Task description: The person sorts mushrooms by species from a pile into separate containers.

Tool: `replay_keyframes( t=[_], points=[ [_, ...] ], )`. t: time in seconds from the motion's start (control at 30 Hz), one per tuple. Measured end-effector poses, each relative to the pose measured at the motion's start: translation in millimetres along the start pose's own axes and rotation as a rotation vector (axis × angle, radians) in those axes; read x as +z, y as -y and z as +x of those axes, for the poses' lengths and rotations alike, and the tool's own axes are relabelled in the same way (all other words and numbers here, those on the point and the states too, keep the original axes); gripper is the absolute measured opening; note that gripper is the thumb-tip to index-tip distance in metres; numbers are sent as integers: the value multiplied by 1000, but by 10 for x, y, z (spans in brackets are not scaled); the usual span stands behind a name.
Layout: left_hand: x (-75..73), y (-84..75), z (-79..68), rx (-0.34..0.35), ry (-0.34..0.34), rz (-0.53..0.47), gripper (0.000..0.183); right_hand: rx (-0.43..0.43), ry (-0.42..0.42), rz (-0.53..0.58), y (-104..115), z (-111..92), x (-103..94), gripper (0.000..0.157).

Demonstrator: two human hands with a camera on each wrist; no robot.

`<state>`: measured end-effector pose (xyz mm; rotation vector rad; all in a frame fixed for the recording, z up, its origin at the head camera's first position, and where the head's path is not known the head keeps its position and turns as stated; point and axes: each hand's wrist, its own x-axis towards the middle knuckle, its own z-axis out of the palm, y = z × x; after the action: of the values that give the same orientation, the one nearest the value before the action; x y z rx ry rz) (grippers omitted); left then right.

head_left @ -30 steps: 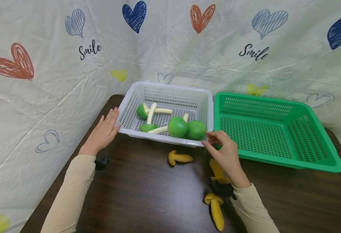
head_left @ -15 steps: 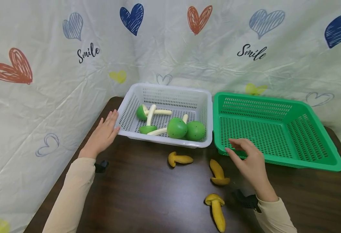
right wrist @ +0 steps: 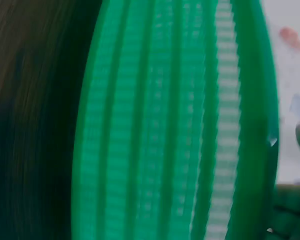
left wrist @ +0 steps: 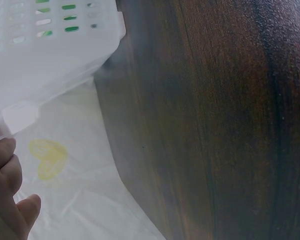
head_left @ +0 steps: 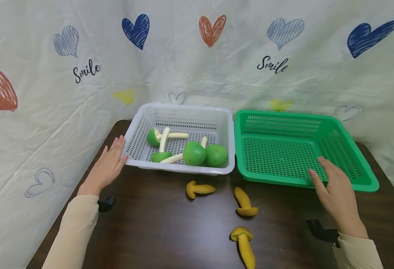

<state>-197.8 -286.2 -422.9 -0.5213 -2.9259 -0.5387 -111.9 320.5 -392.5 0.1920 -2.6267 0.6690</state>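
Observation:
My left hand (head_left: pixel 104 166) rests with extended fingers against the left end of a white slotted plastic basket (head_left: pixel 180 169). Several toy mushrooms with green caps (head_left: pixel 194 153) and cream stems lie inside that basket. Over the front right rim of a green plastic basket (head_left: pixel 274 180) hovers my right hand (head_left: pixel 338 194), thumb and fingers spread, holding nothing. In the right wrist view the green basket's side (right wrist: pixel 155 120) fills the middle, blurred, with part of the hand at the right edge. The left wrist view has my fingers (left wrist: pixel 5 170) right at the white basket's rim.
Three yellow-brown toy mushrooms lie on the dark wooden table (head_left: pixel 156 224): one mushroom (head_left: pixel 200 189) before the white basket, another mushroom (head_left: pixel 245 205) to its right, the last mushroom (head_left: pixel 244 244) nearer the front. A white cloth (head_left: pixel 183 74) with printed hearts hangs behind.
My right hand has left the white basket's front right corner and moved right to the green basket's front right, its fingers spreading. The left hand stays in place; the head view has shifted slightly.

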Motion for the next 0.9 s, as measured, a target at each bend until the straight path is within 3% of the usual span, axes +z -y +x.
replay_keyframes(
  t=[0.1,0.23,0.53,0.9],
  points=[
    [-19,-12,-30,-6,0,0,63,10,101,-78,-230,3,-90,59],
    [-33,-33,-35,-8,3,6,63,20,174,-164,-479,31,-199,65],
    [-15,-11,-27,8,2,9,62,94,321,-281,-832,146,-385,79],
    [-18,-19,5,-1,-9,70,61,70,326,-343,-972,137,-346,81]
  ],
)
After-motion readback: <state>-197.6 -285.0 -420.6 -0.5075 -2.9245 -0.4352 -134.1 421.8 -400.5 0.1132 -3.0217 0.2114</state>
